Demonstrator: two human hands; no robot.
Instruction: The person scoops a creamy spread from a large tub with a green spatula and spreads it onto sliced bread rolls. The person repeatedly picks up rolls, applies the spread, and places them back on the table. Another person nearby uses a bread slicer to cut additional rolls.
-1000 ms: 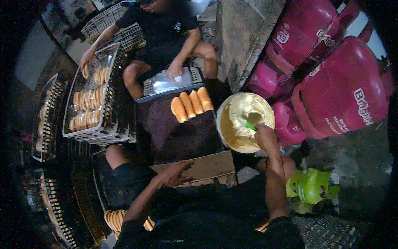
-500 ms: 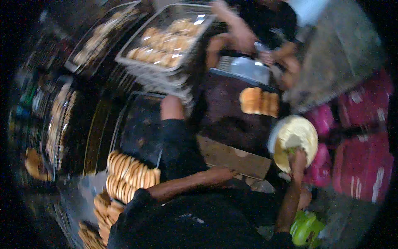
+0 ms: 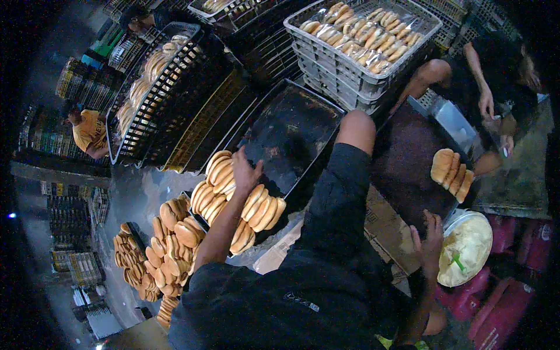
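My left hand (image 3: 247,169) has its fingers spread at the rows of sliced-looking buns (image 3: 263,210), which stand on edge on a black baking tray (image 3: 286,125). No bun is visibly held in it. On the other side, my right hand (image 3: 430,240) is open with fingers apart, close to the rim of a white tub of pale yellow cream (image 3: 473,248). A green-handled tool (image 3: 459,262) sticks out of the cream, its lower end hidden. A small block of joined buns (image 3: 452,174) lies on the dark board (image 3: 402,151) beyond that hand.
Piled buns (image 3: 172,248) lie left of the tray. Stacked grey crates (image 3: 356,70) with bagged buns stand ahead, and a black crate (image 3: 154,87) at far left. A co-worker's hands (image 3: 490,108) are at upper right, by a clear plastic stack (image 3: 458,122). Magenta packs (image 3: 504,312) lie right.
My right hand has left the green-handled tool in the cream. The left hand has reached out from my lap to the buns on the tray. The view has swung left.
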